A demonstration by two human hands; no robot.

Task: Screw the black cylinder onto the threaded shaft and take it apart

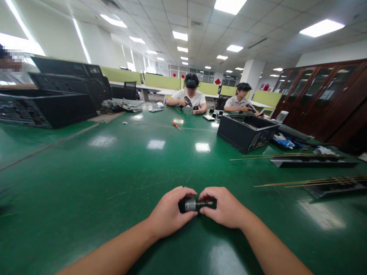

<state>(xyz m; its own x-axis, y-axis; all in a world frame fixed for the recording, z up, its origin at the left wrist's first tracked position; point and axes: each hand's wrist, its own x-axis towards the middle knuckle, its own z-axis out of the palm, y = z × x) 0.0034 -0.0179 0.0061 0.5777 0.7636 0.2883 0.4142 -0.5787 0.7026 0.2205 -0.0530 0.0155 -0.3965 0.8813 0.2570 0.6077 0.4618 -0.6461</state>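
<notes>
Head view: we have our left hand [172, 210] wrapped round a silver-and-black tool [190, 205], fingers gripping it. The tool sits between left thumb and fingers, its bit [210, 203] pointing at our right hand [225, 208], whose fingers curl around the bit; contact we can't tell. Green table [114, 168] under the fingers. Red screwdriver [176, 125] well beyond them, open black case [235, 133] beyond the right fingers, further right.

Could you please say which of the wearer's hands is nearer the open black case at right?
Right: the right hand is in front of the black case, slightly left; the left hand is farther left.
</notes>
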